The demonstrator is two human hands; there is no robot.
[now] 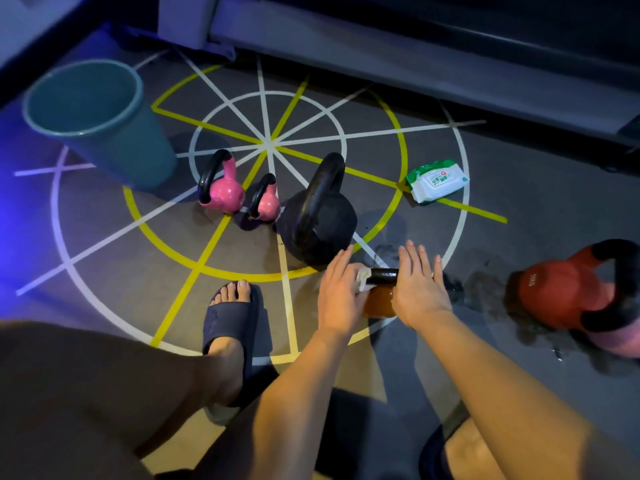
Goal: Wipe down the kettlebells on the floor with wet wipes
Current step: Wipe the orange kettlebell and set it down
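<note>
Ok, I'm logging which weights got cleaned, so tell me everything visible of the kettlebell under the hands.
The small glossy orange kettlebell with a black handle stands upright on the grey floor, largely hidden. The left hand presses a white wet wipe against the handle's left end; the right hand, fingers straight, rests on its right end.

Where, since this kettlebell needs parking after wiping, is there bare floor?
Bare floor lies between the wipes pack and the red kettlebell, and between the teal bin and the slippered foot. Crowded: the larger pink kettlebell, the smaller pink kettlebell and the black kettlebell stand close together mid-ring.
</note>
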